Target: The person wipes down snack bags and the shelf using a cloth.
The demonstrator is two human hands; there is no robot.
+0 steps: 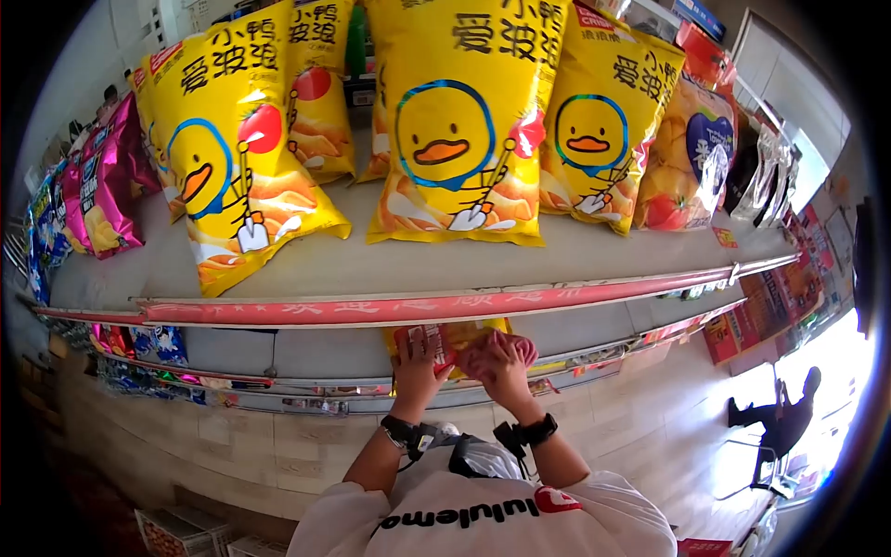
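Note:
On the second shelf, below the red shelf strip (371, 309), lies a red and yellow packet (450, 336). My left hand (417, 364) rests on its left part with the fingers spread. My right hand (504, 367) is closed on a crumpled dark pink cloth (478, 358) at the packet's right side. Above, on the top shelf, stand large yellow chip bags with a duck face, one at the left (223, 167), one in the middle (464, 130) and one at the right (603, 121).
Pink bags (102, 186) stand at the far left of the top shelf, and an orange bag (685, 158) at its right. A person (787, 418) sits at the far right. Red boxes (733, 334) stand beyond the shelf's right end. Baskets (181, 534) are at the lower left.

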